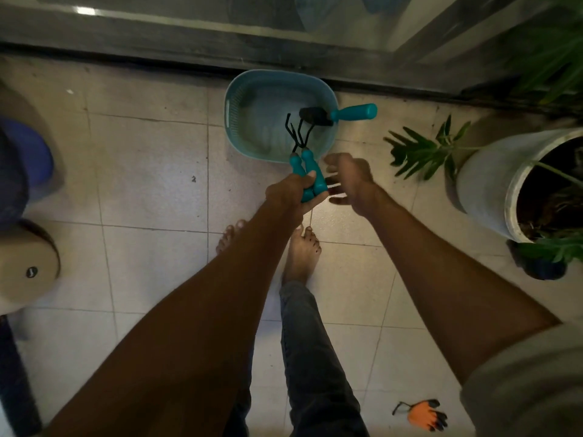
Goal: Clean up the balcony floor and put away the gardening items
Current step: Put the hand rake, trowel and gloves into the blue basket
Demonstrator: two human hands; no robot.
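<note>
Teal-handled garden tools [307, 176], two of them with black metal heads, one a pronged cultivator, sit bunched in our left hand [291, 192], whose grip is clamped round both handles just above the near rim of the teal plastic basket [235, 99]. We see a third teal-handled black trowel [334, 115] lying in that basket, its handle overhanging the right rim. Our right hand [350, 181] hovers just beside the held handles, grip apart and carrying nothing. The basket stands on the pale tiled balcony floor [151, 171] against the dark door track. A white cylindrical planter [485, 181] stands to the right; an orange-and-black glove [424, 414] lies near our feet.
</note>
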